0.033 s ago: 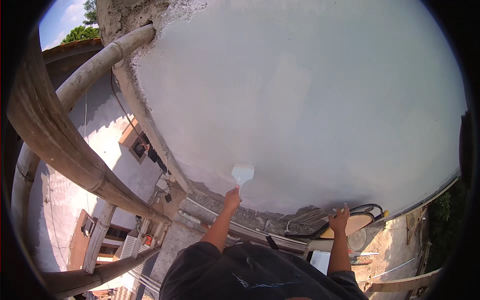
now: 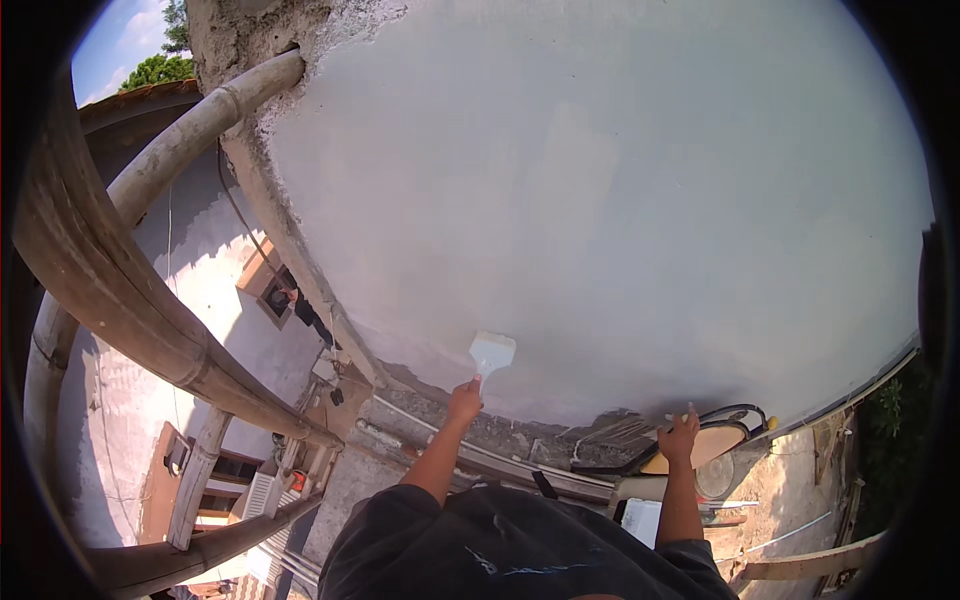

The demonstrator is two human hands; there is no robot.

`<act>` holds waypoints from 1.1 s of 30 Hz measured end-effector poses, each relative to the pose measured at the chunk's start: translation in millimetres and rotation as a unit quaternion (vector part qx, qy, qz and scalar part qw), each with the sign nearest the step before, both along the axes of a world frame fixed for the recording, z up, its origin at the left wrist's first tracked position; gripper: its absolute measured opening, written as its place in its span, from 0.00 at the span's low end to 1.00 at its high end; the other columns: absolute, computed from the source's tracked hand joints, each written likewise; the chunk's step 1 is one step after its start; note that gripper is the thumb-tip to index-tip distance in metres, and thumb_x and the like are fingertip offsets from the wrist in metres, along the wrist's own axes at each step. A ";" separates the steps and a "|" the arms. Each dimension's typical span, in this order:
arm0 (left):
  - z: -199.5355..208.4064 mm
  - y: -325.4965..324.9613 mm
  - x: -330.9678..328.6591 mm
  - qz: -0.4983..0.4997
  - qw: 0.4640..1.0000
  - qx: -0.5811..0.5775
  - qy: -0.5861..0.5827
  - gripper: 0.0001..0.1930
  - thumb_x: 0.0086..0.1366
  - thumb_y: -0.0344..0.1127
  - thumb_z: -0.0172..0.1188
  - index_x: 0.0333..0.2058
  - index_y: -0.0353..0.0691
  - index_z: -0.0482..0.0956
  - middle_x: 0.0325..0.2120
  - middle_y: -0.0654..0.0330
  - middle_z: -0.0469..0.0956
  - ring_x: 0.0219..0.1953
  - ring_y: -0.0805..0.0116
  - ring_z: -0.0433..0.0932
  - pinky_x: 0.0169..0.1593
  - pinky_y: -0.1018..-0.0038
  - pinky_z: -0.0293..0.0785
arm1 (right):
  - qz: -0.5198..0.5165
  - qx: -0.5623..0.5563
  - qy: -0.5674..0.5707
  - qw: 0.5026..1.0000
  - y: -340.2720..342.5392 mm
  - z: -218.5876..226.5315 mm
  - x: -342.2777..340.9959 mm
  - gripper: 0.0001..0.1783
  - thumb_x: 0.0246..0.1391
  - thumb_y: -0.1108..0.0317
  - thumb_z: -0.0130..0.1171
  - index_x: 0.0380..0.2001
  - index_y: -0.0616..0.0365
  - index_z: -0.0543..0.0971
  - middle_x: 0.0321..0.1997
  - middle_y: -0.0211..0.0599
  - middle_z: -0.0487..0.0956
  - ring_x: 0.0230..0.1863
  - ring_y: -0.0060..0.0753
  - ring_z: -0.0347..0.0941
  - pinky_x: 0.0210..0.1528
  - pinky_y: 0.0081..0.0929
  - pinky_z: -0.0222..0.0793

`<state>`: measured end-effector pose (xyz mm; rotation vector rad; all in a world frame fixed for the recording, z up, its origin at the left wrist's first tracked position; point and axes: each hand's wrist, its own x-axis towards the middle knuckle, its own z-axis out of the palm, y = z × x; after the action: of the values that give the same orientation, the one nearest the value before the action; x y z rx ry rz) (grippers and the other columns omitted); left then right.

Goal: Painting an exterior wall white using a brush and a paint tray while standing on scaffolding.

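Observation:
My left hand is closed around the handle of a wide, flat paint brush with a pale blue body and a whitish bristle edge. The bristle edge points up at the lower part of a large grey-white wall; whether it presses on the surface is hard to tell. To the right, my right hand is raised near the wall's lower edge, beside a dark curved frame. Its fingers are apart and bent, with nothing visible in them. Their contact with the wall cannot be made out.
Thick bamboo poles cross the left side. A white rectangular container sits beside my right forearm. Yellow-ended black curved tubing stands close to my right hand. Far below left, another person's dark sleeve shows by a wall opening.
The brush in my left hand has shifted slightly right and down across the picture. My right hand stays in nearly the same place.

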<state>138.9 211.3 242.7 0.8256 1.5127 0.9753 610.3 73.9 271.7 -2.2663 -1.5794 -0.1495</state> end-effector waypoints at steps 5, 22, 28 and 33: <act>75.7 -0.1 5.8 0.019 0.984 0.170 -0.042 0.22 0.70 0.48 0.45 0.31 0.33 0.76 0.17 0.67 0.67 0.20 0.79 0.65 0.22 0.77 0.61 | -0.013 -0.002 0.015 1.000 -3.0 0.7 2.6 0.21 0.37 0.64 0.64 0.39 0.56 0.78 0.67 0.54 0.54 0.65 0.65 0.48 0.65 0.51 0.51; 0.9 27.2 18.7 0.016 0.993 0.107 0.056 0.23 0.69 0.48 0.45 0.31 0.30 0.76 0.19 0.57 0.73 0.22 0.68 0.72 0.26 0.72 0.67 | -0.016 0.003 0.020 1.000 0.1 9.8 -8.1 0.21 0.36 0.65 0.64 0.38 0.58 0.78 0.67 0.54 0.54 0.65 0.66 0.48 0.65 0.52 0.50; 5.4 -21.8 25.8 -0.006 0.995 0.096 0.024 0.25 0.70 0.50 0.44 0.26 0.31 0.75 0.14 0.62 0.68 0.17 0.72 0.68 0.24 0.72 0.64 | -0.024 0.002 0.013 1.000 -1.9 4.6 -3.4 0.21 0.36 0.66 0.63 0.38 0.58 0.78 0.66 0.55 0.54 0.65 0.66 0.49 0.64 0.52 0.51; 175.5 25.8 37.6 -0.043 0.957 0.271 -0.092 0.19 0.71 0.45 0.46 0.25 0.37 0.69 0.16 0.69 0.64 0.19 0.79 0.62 0.23 0.79 0.59 | -0.021 0.011 0.016 1.000 0.9 9.4 -8.1 0.20 0.36 0.66 0.63 0.38 0.58 0.78 0.66 0.54 0.55 0.65 0.66 0.49 0.64 0.52 0.52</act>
<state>176.5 237.1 418.2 1.1383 1.0477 1.3869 602.2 74.8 281.1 -2.2744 -1.5070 -0.1404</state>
